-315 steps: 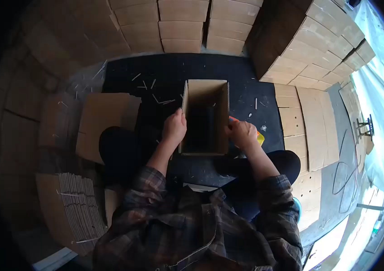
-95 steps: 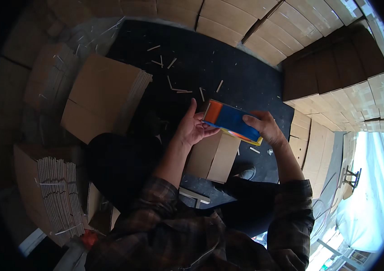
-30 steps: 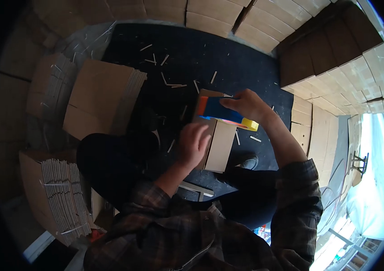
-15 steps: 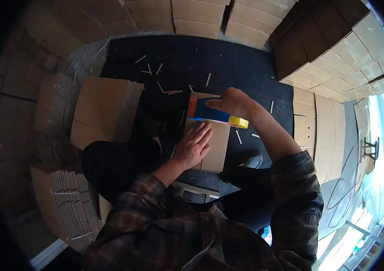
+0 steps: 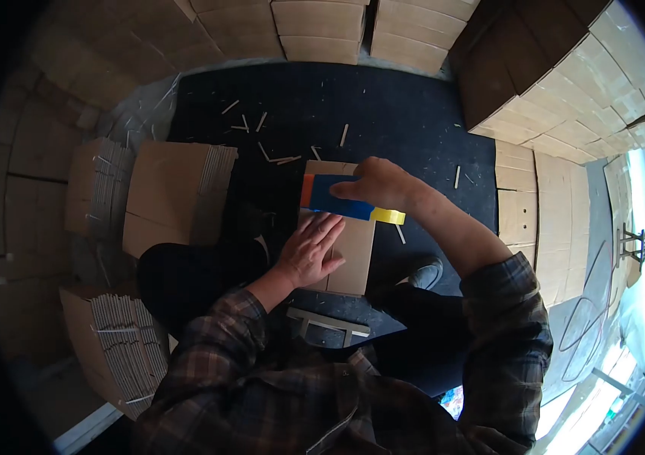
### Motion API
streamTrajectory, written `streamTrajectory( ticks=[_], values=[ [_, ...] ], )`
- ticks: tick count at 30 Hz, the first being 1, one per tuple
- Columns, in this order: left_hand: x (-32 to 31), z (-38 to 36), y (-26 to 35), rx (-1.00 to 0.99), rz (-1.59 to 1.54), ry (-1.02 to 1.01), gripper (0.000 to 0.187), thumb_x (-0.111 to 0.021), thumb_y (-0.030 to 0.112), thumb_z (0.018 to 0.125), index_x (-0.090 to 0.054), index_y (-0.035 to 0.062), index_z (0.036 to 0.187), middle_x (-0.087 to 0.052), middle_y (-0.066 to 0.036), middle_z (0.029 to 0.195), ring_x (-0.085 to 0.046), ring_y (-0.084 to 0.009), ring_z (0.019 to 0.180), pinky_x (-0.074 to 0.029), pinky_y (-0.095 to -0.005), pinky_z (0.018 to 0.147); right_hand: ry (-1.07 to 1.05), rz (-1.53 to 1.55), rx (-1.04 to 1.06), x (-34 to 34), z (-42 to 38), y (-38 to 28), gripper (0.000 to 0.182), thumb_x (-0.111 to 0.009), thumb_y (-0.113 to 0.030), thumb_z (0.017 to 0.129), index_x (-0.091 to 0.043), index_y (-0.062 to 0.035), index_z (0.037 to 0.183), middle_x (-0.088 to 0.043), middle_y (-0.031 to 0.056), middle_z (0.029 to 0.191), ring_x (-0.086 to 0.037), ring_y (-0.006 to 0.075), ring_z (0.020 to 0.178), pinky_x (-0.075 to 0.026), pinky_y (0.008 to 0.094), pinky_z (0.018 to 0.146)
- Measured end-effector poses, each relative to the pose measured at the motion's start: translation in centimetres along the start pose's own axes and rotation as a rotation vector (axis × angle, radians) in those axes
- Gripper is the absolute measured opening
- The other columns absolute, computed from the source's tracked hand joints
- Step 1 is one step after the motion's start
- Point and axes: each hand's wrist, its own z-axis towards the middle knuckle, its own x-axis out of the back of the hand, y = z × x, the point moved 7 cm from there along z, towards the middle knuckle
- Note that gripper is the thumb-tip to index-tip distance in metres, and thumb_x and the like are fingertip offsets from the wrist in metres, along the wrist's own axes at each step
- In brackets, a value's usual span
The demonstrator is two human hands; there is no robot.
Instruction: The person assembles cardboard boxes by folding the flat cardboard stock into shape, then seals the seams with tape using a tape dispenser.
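Between my knees stands a cardboard box [image 5: 351,262] with a seam running along its top. My right hand [image 5: 377,186] grips a blue tape dispenser [image 5: 338,200] with an orange end and a yellow roll at its right side. The dispenser is over the upper part of the box; whether it touches the cardboard is hard to make out. My left hand [image 5: 313,246] rests flat on the box's left side, fingers stretched out, its fingertips close to the dispenser's lower edge.
Bundled flat cardboard [image 5: 163,199] stands to the left, with another strapped bundle [image 5: 127,345] nearer me. Stacked boxes [image 5: 319,30] line the back and right. Several thin strips [image 5: 344,135] litter the black floor mat [image 5: 300,91]. A small wooden frame [image 5: 328,322] lies below the box.
The dispenser, both hands and the box appear slightly farther left in view. The whole scene has shifted a little with my head. My grip on the dispenser is the same.
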Motion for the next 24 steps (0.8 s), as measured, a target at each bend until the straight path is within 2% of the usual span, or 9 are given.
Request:
streamTrajectory(
  ticks=[2, 6, 8, 11, 13, 16, 21, 24],
  values=[
    [-0.1, 0.1, -0.1, 0.003, -0.003, 0.0, 0.074, -0.067, 0.04, 0.082, -0.041, 0.0026, 0.14, -0.034, -0.012, 0.147, -0.03, -0.0259, 0.139, -0.023, -0.0425, 0.116, -0.05, 0.028, 0.019, 0.2, -0.5, 1.2, 0.063, -0.062, -0.055, 0.084, -0.067, 0.0041, 0.107, -0.068, 0.0186, 0.099, -0.067, 0.0278, 0.091, -0.054, 0.0342, 0.08],
    [0.0, 0.2, 0.0, 0.025, -0.019, -0.012, 0.073, -0.069, 0.036, 0.08, -0.043, 0.0026, 0.139, -0.036, -0.011, 0.147, -0.033, -0.0269, 0.137, -0.025, -0.0426, 0.115, -0.002, 0.165, 0.059, 2.9, -3.9, 4.9, 0.07, -0.068, -0.058, 0.077, -0.066, 0.0057, 0.108, -0.068, 0.0194, 0.098, -0.067, 0.0283, 0.093, -0.053, 0.0351, 0.081],
    [0.1, 0.4, 0.1, 0.032, -0.022, -0.021, 0.073, -0.069, 0.035, 0.079, -0.043, 0.0028, 0.139, -0.036, -0.01, 0.147, -0.033, -0.0269, 0.138, -0.025, -0.0423, 0.115, 0.042, 0.204, 0.06, 3.8, -5.5, 8.3, 0.066, -0.068, -0.056, 0.075, -0.07, 0.0042, 0.101, -0.069, 0.0189, 0.087, -0.068, 0.0295, 0.081, -0.053, 0.0358, 0.075],
    [0.0, 0.5, 0.0, 0.033, -0.04, -0.028, 0.073, -0.069, 0.033, 0.079, -0.043, 0.003, 0.139, -0.036, -0.01, 0.148, -0.032, -0.0281, 0.138, -0.025, -0.043, 0.114, 0.126, 0.231, 0.087, 5.7, -8.0, 12.9, 0.066, -0.07, -0.057, 0.074, -0.07, 0.0044, 0.099, -0.069, 0.0179, 0.086, -0.068, 0.029, 0.079, -0.053, 0.035, 0.073],
    [-0.1, 0.5, 0.0, 0.033, -0.053, -0.03, 0.073, -0.069, 0.032, 0.079, -0.042, 0.0029, 0.14, -0.036, -0.011, 0.148, -0.032, -0.0293, 0.139, -0.025, -0.0438, 0.113, 0.031, 0.239, 0.055, 6.0, -8.8, 15.5, 0.065, -0.071, -0.057, 0.074, -0.07, 0.0043, 0.095, -0.069, 0.017, 0.085, -0.067, 0.0277, 0.077, -0.052, 0.033, 0.072],
    [-0.2, 0.5, 0.0, 0.036, -0.03, -0.044, 0.074, -0.068, 0.033, 0.079, -0.041, 0.0031, 0.141, -0.037, -0.012, 0.148, -0.031, -0.0292, 0.139, -0.025, -0.0439, 0.113, 0.074, 0.256, -0.025, 6.4, -9.8, 19.0, 0.063, -0.071, -0.057, 0.073, -0.07, 0.0023, 0.093, -0.069, 0.0157, 0.084, -0.067, 0.0261, 0.076, -0.052, 0.032, 0.071],
    [-0.4, 0.6, 0.0, 0.035, -0.025, -0.056, 0.073, -0.067, 0.034, 0.079, -0.041, 0.0031, 0.141, -0.036, -0.012, 0.149, -0.031, -0.0299, 0.139, -0.024, -0.0442, 0.114, 0.081, 0.244, -0.174, 3.9, -7.3, 22.8, 0.054, -0.074, -0.046, 0.076, -0.07, 0.002, 0.101, -0.069, 0.0171, 0.086, -0.067, 0.0229, 0.078, -0.052, 0.0322, 0.073],
    [-0.5, 0.6, 0.0, 0.043, 0.001, -0.073, 0.072, -0.066, 0.036, 0.081, -0.041, 0.0048, 0.141, -0.035, -0.01, 0.15, -0.029, -0.0269, 0.14, -0.022, -0.0421, 0.115, 0.075, 0.229, -0.185, 1.9, -5.1, 22.9, 0.055, -0.073, -0.047, 0.077, -0.069, 0.0019, 0.103, -0.069, 0.0177, 0.089, -0.068, 0.0249, 0.081, -0.053, 0.0338, 0.076]
  ],
)
